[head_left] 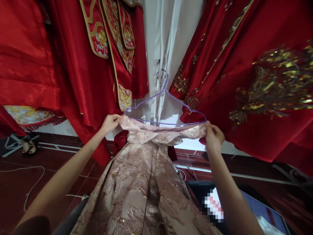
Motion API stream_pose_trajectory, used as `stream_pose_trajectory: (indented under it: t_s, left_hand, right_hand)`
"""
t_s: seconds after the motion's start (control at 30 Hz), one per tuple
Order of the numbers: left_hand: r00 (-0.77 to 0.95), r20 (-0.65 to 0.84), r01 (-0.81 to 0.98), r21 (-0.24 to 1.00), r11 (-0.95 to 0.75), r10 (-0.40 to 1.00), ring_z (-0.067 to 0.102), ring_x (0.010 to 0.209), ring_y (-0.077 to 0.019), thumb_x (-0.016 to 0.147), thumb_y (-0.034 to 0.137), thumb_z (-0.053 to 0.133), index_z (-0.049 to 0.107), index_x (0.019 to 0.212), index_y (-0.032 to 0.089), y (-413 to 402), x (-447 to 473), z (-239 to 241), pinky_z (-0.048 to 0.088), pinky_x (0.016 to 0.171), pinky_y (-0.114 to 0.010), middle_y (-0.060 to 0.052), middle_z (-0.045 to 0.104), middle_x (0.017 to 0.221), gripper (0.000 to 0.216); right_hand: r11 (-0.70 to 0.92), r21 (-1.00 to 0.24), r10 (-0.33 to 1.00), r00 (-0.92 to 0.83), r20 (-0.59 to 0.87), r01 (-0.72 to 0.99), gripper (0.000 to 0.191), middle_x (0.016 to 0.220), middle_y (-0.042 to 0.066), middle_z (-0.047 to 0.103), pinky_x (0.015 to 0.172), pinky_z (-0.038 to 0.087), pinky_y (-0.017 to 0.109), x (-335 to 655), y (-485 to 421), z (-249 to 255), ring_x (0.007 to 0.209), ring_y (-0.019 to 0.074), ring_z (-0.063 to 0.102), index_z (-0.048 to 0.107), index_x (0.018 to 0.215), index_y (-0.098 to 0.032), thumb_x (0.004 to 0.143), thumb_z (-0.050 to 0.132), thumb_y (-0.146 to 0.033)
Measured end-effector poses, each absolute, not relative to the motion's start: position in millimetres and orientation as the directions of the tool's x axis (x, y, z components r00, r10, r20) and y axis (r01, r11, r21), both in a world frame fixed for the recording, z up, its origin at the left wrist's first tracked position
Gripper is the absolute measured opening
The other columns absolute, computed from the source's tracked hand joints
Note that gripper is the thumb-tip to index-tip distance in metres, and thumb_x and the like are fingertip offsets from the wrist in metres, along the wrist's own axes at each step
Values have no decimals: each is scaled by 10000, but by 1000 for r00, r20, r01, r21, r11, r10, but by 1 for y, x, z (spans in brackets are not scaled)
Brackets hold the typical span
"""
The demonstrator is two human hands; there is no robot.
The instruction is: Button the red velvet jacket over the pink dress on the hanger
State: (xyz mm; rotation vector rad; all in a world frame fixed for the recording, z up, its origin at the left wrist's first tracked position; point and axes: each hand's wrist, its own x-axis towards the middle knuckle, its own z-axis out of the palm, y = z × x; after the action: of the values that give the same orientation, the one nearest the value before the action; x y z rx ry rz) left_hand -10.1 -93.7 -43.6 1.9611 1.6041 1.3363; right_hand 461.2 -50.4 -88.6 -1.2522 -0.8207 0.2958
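Observation:
A pale pink-gold brocade dress (137, 176) hangs down in front of me, its off-shoulder neckline stretched wide. My left hand (111, 123) is closed in a pinch on the left end of the neckline, beside the lower left corner of a purple wire hanger (156, 95). On the other side, my right hand (214, 134) pinches the right end of the neckline at the hanger's right corner. The hanger's bottom bar runs just above the dress's top edge, and its hook reaches up near a white upright rail. The skirt spreads towards me.
Red gowns with gold embroidery hang on the left (93, 71) and a sequinned red gown (244, 81) on the right. A white metal rail (234, 176) runs low over the red tiled floor (78, 182). A phone or tablet (266, 212) lies at lower right. A white cable (36, 178) crosses the floor at left.

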Motion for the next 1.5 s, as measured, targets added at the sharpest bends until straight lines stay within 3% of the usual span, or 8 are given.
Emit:
stream_pose_trajectory:
  t_s: [0.1, 0.23, 0.47, 0.63, 0.83, 1.23, 1.37, 1.5]
  left_hand:
    - [260, 416, 700, 541, -466, 872, 646, 751, -177, 846, 369, 492, 669, 831, 180, -115, 13, -41, 505, 717, -286, -50, 707, 830, 260]
    - [531, 503, 643, 286, -711, 682, 571, 1083, -191, 900, 276, 425, 638, 898, 191, -127, 68, -23, 434, 967, -365, -73, 621, 1167, 229]
    - [694, 499, 512, 165, -843, 519, 469, 1219, -198, 891, 196, 416, 596, 801, 185, -86, 136, -16, 377, 1033, -397, -89, 512, 1323, 201]
    - [722, 417, 595, 34, -803, 552, 501, 1139, -234, 888, 219, 424, 628, 812, 175, -80, 152, -39, 352, 996, -443, -102, 575, 1181, 223]
    - [719, 361, 667, -117, -736, 594, 517, 933, -205, 912, 255, 391, 622, 799, 163, -111, 118, -30, 361, 829, -380, -75, 598, 1006, 273]
    - [762, 314, 633, -177, -753, 567, 497, 863, -182, 892, 235, 415, 603, 727, 156, -118, 101, -17, 331, 776, -347, -56, 584, 913, 262]
    - [766, 321, 620, -143, -772, 556, 506, 886, -184, 889, 238, 424, 606, 738, 156, -117, 103, -20, 333, 794, -353, -61, 591, 970, 250]
    - [724, 376, 636, -36, -771, 579, 516, 917, -196, 907, 256, 409, 616, 795, 158, -115, 124, -29, 345, 805, -366, -67, 596, 997, 256]
  right_hand:
    - [330, -914, 600, 695, 395, 235, 381, 685, 24, 635, 697, 483, 365, 459, -71, -103, 702, 229, 609, 626, 706, -205, 687, 619, -585]
    - [393, -891, 623, 647, 440, 227, 364, 709, 31, 609, 690, 471, 338, 450, -93, -98, 722, 212, 586, 601, 740, -208, 732, 572, -571]
    - [397, -886, 696, 550, 461, 240, 373, 690, 12, 571, 658, 459, 316, 440, -109, -81, 664, 183, 551, 574, 744, -210, 762, 538, -581]
    - [401, -891, 679, 585, 444, 211, 375, 639, -6, 527, 620, 428, 294, 446, -105, -87, 607, 149, 490, 584, 725, -197, 744, 573, -572]
    - [442, -878, 648, 612, 453, 182, 386, 611, -23, 493, 590, 383, 287, 452, -96, -93, 568, 122, 426, 596, 709, -182, 722, 604, -568]
    - [465, -858, 636, 592, 495, 218, 370, 637, -11, 544, 600, 424, 301, 450, -95, -86, 588, 139, 502, 610, 725, -186, 747, 599, -555]
    - [464, -803, 618, 512, 596, 375, 380, 633, 14, 577, 587, 429, 315, 442, -85, -61, 583, 166, 534, 621, 737, -184, 770, 574, -560]
    - [448, -635, 606, 308, 733, 630, 371, 711, 41, 635, 647, 432, 331, 419, -74, -25, 654, 199, 582, 624, 771, -201, 814, 532, -558]
